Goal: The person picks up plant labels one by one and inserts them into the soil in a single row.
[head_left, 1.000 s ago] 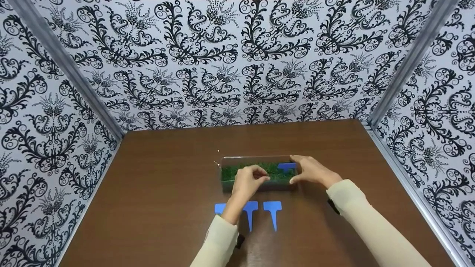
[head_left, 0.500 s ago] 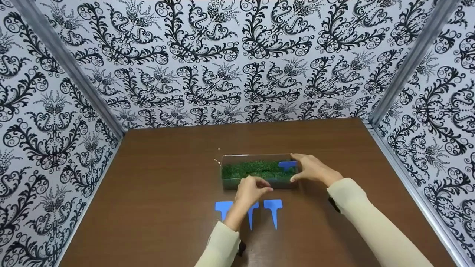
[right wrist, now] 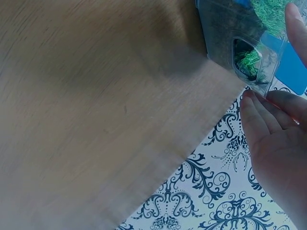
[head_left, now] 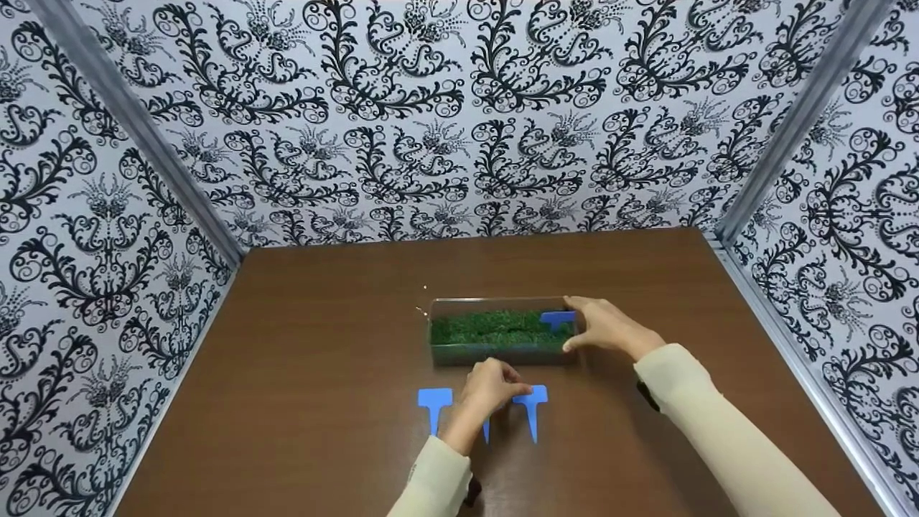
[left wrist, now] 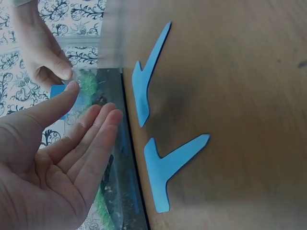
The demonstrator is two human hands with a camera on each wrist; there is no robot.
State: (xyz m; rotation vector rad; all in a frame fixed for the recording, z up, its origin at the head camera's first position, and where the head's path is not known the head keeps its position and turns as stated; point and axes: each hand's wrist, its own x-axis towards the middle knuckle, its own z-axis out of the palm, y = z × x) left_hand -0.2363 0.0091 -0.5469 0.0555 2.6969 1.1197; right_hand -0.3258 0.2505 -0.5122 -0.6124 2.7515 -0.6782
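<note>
A clear plastic box (head_left: 495, 356) filled with green artificial grass (head_left: 488, 330) stands on the table. One blue T-shaped plant label (head_left: 556, 317) stands in the grass at its right end. My right hand (head_left: 607, 328) holds that end, thumb in front and fingers behind. In front of the box, my left hand (head_left: 487, 391) hovers with its fingertips by the head of the right loose plant label (head_left: 533, 413). In the left wrist view, thumb and fingers are apart with nothing between them. It mostly hides the middle label (head_left: 487, 432). The left label (head_left: 434, 397) lies flat.
The brown wooden table (head_left: 323, 359) extends around the box. Patterned wallpaper panels (head_left: 402, 143) close off the back and both sides, joined by metal corner posts (head_left: 782, 122). Small pale specks (head_left: 422, 311) lie left of the box.
My left hand has moved from over the grass toward me, down to the loose labels. The left label has come into fuller view. My right hand stays at the box's right end.
</note>
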